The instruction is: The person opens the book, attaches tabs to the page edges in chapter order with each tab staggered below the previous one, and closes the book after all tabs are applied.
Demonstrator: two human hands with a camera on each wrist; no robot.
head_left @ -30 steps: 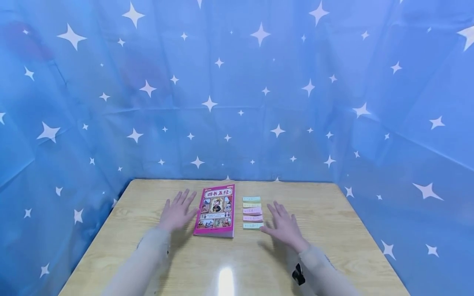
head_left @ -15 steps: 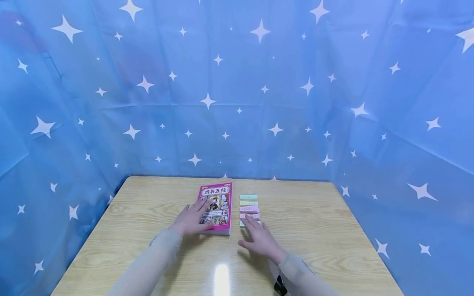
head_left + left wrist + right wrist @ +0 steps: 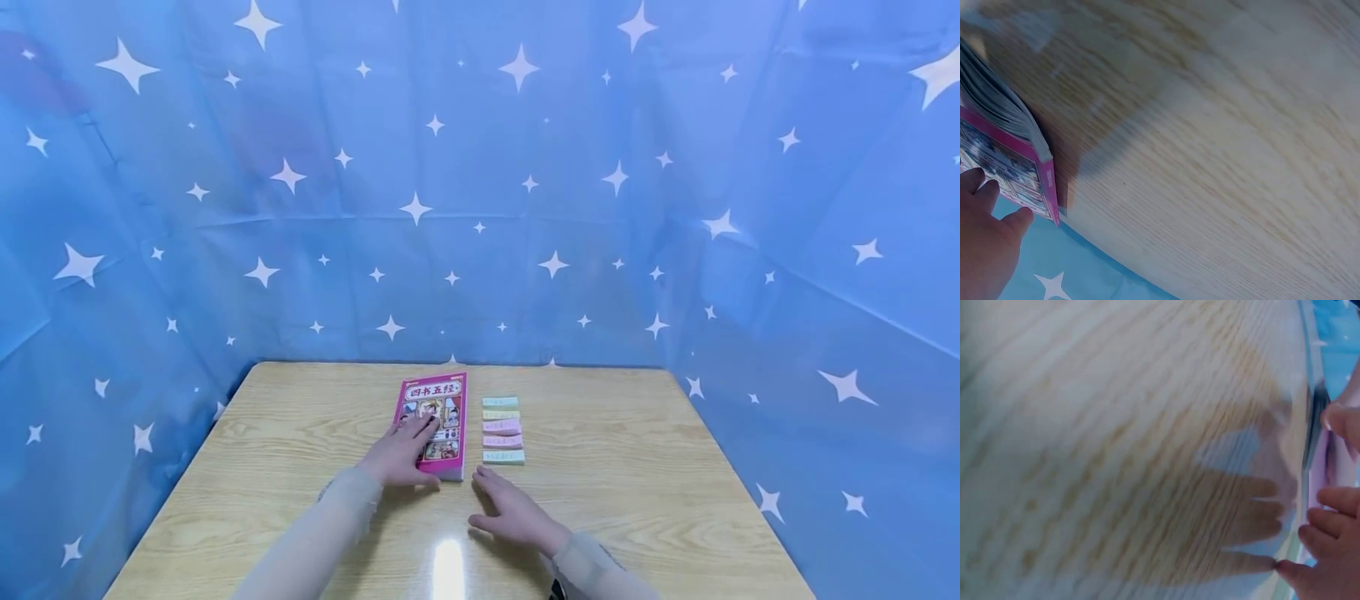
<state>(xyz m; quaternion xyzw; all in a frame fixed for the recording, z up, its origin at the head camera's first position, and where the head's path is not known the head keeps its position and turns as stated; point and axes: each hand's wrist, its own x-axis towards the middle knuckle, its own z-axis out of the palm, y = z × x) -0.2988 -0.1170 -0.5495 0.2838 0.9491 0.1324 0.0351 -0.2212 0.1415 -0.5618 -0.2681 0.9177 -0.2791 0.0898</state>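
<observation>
A thick paperback book (image 3: 431, 390) with a pink-bordered picture cover lies on the wooden table (image 3: 622, 467). Over its lower left part is my left hand (image 3: 403, 452), fingers extended across the cover and thumb near the bottom edge. In the left wrist view the book's page block (image 3: 997, 103) shows beside that hand (image 3: 985, 244). My right hand (image 3: 516, 510), holding nothing, hovers low just off the book's lower right corner, fingers stretched out. In the right wrist view its fingers (image 3: 1330, 520) appear at the right edge.
Right of the book, a column of sticky-note pads (image 3: 501, 427) in green, yellow and pink bears small handwriting. A blue curtain (image 3: 480, 183) with white stars hangs behind and around the table. A bright light reflection lies near the table's front.
My left hand has moved right from beside the book onto its cover. My right hand has come left and nearer, from beside the note pads to below them.
</observation>
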